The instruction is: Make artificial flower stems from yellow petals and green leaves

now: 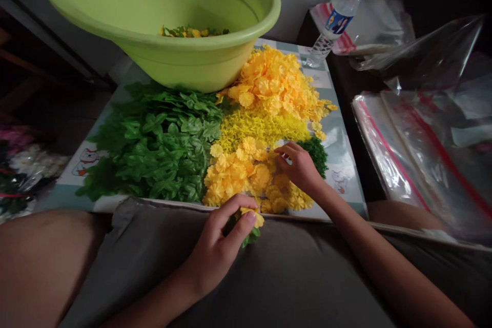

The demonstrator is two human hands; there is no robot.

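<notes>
My left hand pinches an artificial flower with yellow petals and green leaves below, above my lap at the table's near edge. Over the right side of the loose yellow-orange petal pieces is my right hand, its fingers curled with thumb and fingertips close together. Whatever it may hold is too small to make out. Behind those pieces lie a heap of thin yellow sprigs and a larger pile of orange-yellow petal pieces. A small dark green bunch sits beside my right hand.
Green artificial leaves cover the table's left part. A large lime-green basin with yellow and green flowers inside stands at the back. A plastic bottle is at the back right corner; clear plastic bags lie to the right.
</notes>
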